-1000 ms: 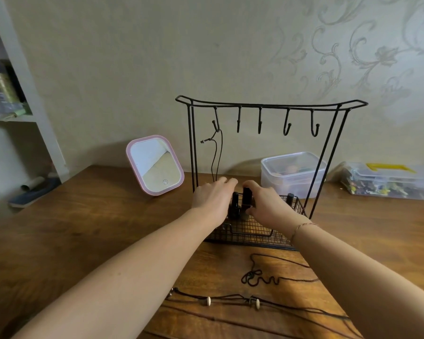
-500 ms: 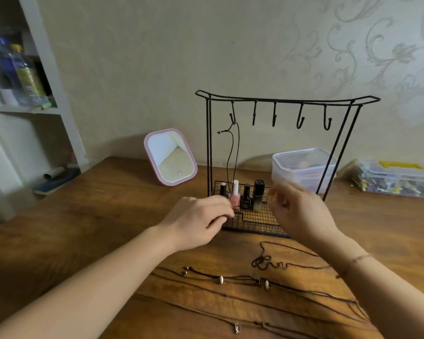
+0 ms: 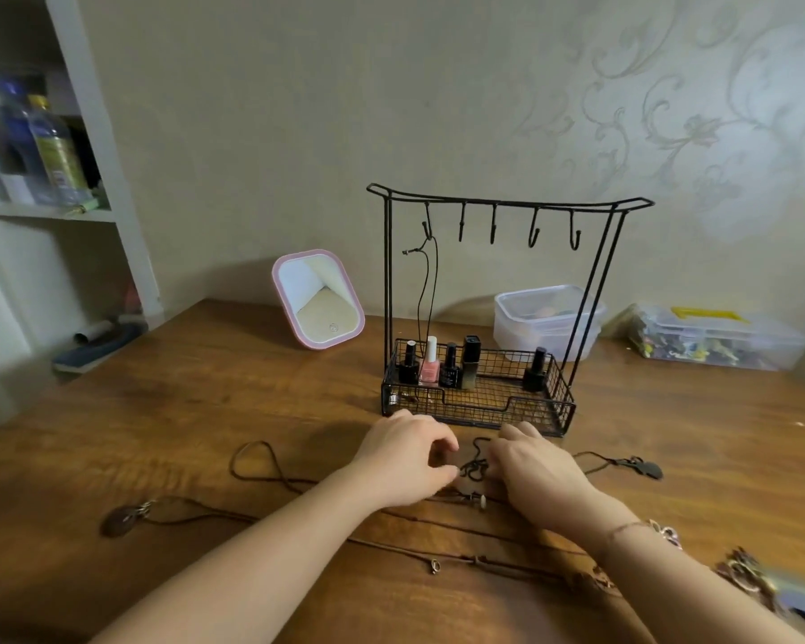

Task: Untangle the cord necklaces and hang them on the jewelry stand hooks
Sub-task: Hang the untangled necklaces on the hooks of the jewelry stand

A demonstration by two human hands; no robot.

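Both hands are dropping from the stand's basket (image 3: 479, 406) to the surface; left hand (image 3: 407, 457) and right hand (image 3: 537, 462), fingers curled, are closing on the tangled cord (image 3: 475, 467) between them, to pick it apart.

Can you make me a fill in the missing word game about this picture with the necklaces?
1. The stand has ___ hooks along its top bar.
2. The nail polish bottle with the white cap is ___.
3. The mirror stands to the ___ of the stand.
4. The left hand and right hand reach for a black knot of cord on the ___.

Missing words: five; pink; left; table
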